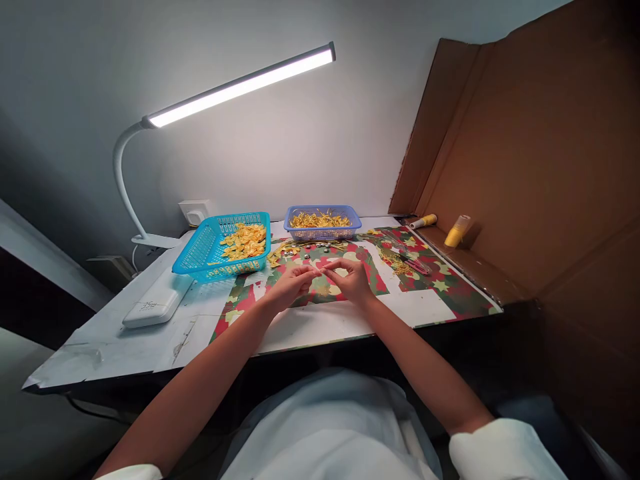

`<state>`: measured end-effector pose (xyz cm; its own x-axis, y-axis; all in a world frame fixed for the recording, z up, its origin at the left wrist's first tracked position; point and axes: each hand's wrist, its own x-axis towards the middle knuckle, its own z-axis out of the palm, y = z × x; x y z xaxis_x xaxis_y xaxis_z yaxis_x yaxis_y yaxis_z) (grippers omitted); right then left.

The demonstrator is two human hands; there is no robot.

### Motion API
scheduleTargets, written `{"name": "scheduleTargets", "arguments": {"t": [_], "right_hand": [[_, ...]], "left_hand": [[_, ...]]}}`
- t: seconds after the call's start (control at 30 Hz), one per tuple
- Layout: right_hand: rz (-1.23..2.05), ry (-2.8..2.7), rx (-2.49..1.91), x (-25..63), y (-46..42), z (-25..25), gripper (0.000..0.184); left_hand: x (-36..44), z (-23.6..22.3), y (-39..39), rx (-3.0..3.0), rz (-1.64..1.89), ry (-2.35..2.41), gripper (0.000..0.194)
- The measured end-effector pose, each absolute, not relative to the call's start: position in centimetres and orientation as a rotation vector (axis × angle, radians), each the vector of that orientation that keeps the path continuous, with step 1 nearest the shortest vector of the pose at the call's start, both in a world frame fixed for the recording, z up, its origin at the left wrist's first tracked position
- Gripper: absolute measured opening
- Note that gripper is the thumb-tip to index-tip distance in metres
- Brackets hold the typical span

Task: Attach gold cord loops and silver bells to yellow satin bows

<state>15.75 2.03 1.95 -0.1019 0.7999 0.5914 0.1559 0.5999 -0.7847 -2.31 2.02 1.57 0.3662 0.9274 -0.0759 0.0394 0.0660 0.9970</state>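
Note:
Over the patterned red-and-green sheet point(360, 260), my left hand point(295, 283) and my right hand point(349, 280) meet at their fingertips. Both pinch closed, and whatever lies between the fingers is too small to make out. Just beyond them lie several small silvery bead-like pieces point(307, 256) and thin golden stems point(325, 245). Some loose yellow petal-like pieces point(277, 257) rest left of these. To the right of my right hand sits a bunch of fine golden strands point(397, 265), beside a tool with reddish handles point(419, 266).
A turquoise basket point(200, 248) holds yellow petal-like pieces; a blue-purple basket point(323, 233) holds golden pieces. A white power bank point(159, 303) lies at left under a lit desk lamp point(240, 87). Two yellow-wound spools point(457, 232) stand by the cardboard wall point(540, 153) at right.

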Motion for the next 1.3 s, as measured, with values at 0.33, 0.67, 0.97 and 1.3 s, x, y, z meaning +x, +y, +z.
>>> {"name": "scheduleTargets", "arguments": {"t": [0.33, 0.67, 0.97, 1.3], "right_hand": [[0.76, -1.552, -0.84, 15.8, 1.6, 2.4, 0.012], [1.01, -1.485, -0.78, 14.3, -2.9, 2.0, 0.019], [1.21, -1.391, -0.709, 13.8, -6.8, 2.9, 0.019], [1.076, -1.389, -0.773, 13.3, -8.8, 4.1, 0.015]], "left_hand": [[-2.1, 1.9, 1.6, 1.437, 1.099, 0.988, 0.023], [-1.3, 3.4, -3.7, 1.511, 1.332, 1.017, 0.028], [-0.5, 4.9, -8.5, 1.521, 1.534, 1.167, 0.019], [0.1, 6.2, -10.1, 1.677, 1.615, 1.352, 0.021]]}}
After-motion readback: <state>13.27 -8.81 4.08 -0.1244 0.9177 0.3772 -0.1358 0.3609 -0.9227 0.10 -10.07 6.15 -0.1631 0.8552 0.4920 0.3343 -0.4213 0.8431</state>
